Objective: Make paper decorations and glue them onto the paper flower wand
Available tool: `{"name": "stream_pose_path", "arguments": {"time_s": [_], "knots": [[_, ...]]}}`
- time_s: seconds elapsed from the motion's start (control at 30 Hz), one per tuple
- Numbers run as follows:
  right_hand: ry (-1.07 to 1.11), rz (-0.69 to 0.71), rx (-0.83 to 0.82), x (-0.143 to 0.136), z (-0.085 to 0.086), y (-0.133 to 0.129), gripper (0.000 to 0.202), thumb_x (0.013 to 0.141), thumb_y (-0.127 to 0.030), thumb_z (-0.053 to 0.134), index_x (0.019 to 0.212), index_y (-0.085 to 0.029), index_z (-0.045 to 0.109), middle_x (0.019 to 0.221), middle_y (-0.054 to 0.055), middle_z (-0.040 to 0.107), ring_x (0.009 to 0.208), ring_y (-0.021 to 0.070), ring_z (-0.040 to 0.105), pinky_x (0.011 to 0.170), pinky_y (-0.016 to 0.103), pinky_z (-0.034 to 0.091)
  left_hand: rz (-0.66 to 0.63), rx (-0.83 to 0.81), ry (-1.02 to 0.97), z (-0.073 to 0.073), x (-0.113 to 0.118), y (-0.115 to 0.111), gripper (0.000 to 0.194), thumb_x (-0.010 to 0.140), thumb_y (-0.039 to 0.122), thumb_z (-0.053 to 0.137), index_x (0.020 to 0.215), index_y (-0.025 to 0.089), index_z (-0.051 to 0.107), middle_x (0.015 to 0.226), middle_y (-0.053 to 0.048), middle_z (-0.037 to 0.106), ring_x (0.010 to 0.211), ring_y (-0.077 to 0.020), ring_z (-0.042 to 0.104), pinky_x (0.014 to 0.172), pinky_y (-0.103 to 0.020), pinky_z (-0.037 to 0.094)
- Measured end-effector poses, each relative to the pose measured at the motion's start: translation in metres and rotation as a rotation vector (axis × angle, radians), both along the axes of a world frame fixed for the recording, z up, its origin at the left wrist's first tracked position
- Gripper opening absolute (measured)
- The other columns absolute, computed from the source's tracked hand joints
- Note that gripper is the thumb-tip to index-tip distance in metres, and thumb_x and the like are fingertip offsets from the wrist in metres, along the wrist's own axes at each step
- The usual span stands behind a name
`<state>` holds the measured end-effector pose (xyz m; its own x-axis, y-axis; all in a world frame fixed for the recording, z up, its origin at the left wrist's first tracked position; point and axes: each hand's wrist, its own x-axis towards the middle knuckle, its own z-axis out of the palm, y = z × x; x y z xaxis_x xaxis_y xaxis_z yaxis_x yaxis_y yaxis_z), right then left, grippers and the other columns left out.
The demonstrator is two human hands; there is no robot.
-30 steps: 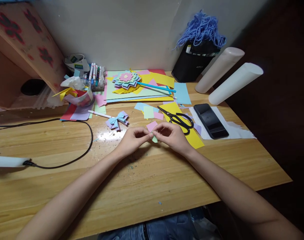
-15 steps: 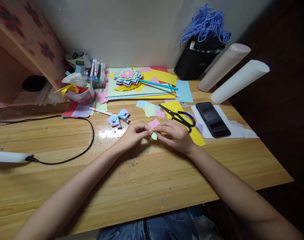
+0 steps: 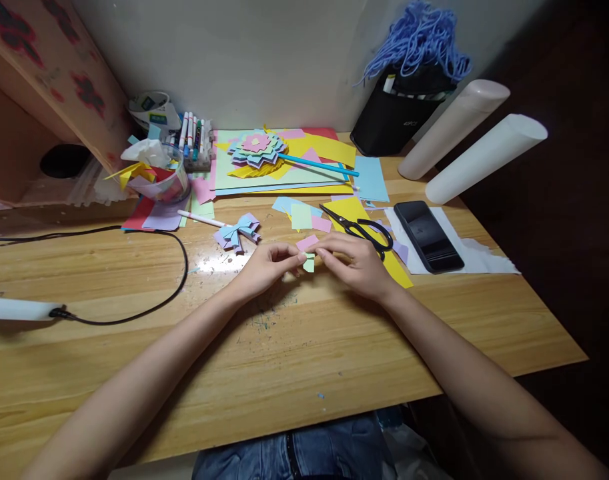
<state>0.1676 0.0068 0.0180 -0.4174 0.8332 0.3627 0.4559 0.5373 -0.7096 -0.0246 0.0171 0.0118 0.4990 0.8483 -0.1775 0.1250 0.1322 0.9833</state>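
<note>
- From where I stand, the left hand (image 3: 267, 268) pinches a small piece of green paper (image 3: 309, 265) between thumb and finger.
- The right hand (image 3: 361, 265) is curled right beside it, thumb and forefinger a narrow gap apart; I can't tell whether its fingertip touches the paper.
- That green piece sits between the two hands, over the middle of the table (image 3: 334, 353), with a pink piece (image 3: 307, 242) just behind it.
- Black scissors (image 3: 353, 227) lie partly on a yellow sheet (image 3: 398, 270), near the right hand.
- Further right, a phone (image 3: 429, 237) rests on white paper.
- Beyond the left hand is a blue and purple paper bow (image 3: 237, 232), by a white pen (image 3: 199, 219).
- Toward the wall, a layered paper flower (image 3: 255, 148) with a blue stick (image 3: 319, 165) lies on stacked coloured sheets (image 3: 229, 182).
</note>
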Motion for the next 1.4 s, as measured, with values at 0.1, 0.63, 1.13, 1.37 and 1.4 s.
{"name": "stream_pose_path", "arguments": {"time_s": [0.1,0.63,1.13,1.37,1.4], "knots": [[0.14,-0.033,-0.301,0.001,0.002,0.003,0.018,0.085,-0.028,0.055,0.086,-0.018,0.069,0.091,0.006,0.069,0.084,0.0167,0.063,0.074,0.03,0.049,0.006,0.003,0.012,-0.002,0.0,0.0,0.022,0.08,0.033,0.06,0.076,0.012,0.065,0.068,-0.003,0.063,0.056,-0.0085,0.053,0.055,-0.021,0.039],[0.157,-0.132,-0.667,-0.003,0.005,0.002,0.025,0.074,-0.038,0.066,0.075,-0.013,0.067,0.06,0.001,0.06,0.048,0.0072,0.045,0.044,0.022,0.031,-0.028,0.109,0.06,-0.009,0.002,-0.002,0.026,0.083,0.036,0.056,0.079,0.011,0.065,0.075,-0.005,0.065,0.063,-0.0099,0.055,0.061,-0.022,0.042],[0.199,-0.126,-0.639,-0.006,0.002,0.002,0.024,0.073,-0.037,0.066,0.069,-0.013,0.064,0.064,0.0,0.059,0.056,0.0093,0.049,0.053,0.024,0.037,-0.01,0.088,0.068,-0.009,0.002,-0.004,0.024,0.081,0.033,0.057,0.076,0.011,0.065,0.07,-0.004,0.063,0.061,-0.01,0.054,0.058,-0.021,0.04],[0.214,-0.044,-0.72,-0.001,-0.002,0.005,0.025,0.075,-0.039,0.065,0.074,-0.014,0.065,0.07,0.002,0.063,0.061,0.0111,0.053,0.057,0.025,0.04,-0.02,0.103,0.077,-0.011,0.001,-0.003,0.024,0.081,0.034,0.056,0.076,0.012,0.064,0.066,-0.002,0.06,0.06,-0.0098,0.053,0.058,-0.021,0.039],[0.204,-0.038,-0.727,0.0,-0.003,0.006,0.026,0.075,-0.04,0.065,0.074,-0.014,0.065,0.069,0.002,0.062,0.061,0.0109,0.053,0.056,0.024,0.039,-0.023,0.107,0.083,-0.011,0.001,-0.003,0.024,0.082,0.034,0.055,0.076,0.012,0.064,0.066,-0.002,0.06,0.06,-0.0097,0.052,0.058,-0.021,0.039]]}}
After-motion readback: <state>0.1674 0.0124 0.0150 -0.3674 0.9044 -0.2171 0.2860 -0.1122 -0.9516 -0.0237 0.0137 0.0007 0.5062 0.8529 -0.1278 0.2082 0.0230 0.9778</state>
